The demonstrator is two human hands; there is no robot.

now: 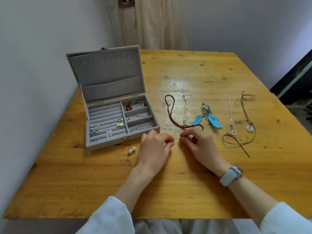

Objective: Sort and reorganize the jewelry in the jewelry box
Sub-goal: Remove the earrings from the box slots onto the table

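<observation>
Both hands rest low on the wooden table (194, 191), just in front of the open grey jewelry box (118, 122). The left hand (154, 148) has its fingers curled in, thumb and forefinger pinched on something tiny and dark at the tips; the right hand (200, 142) does the same, pinching a small piece I can't make out. The two pinches sit near each other but apart. The box sits at the left side of the table, lid propped upright against the wall (33, 65), with small silver earrings (94, 130) and a pair of pale drop pieces (120, 123) on the ring rolls, and a red bead bracelet (130, 106) in the back right compartment. Two pearl studs (132, 149) lie on the table just beside the left hand, near the box's front corner. Beyond the right hand a dark red braided cord (170, 114) runs close to its fingertips, with a thin silver chain (185, 110) alongside, then blue feather earrings (208, 118), another fine chain with a pale pendant (231, 119), and a brown cord necklace (248, 119) looping farthest right. A pale watch (231, 176) wraps the right wrist. A cream curtain (152, 22) hangs behind the table.
</observation>
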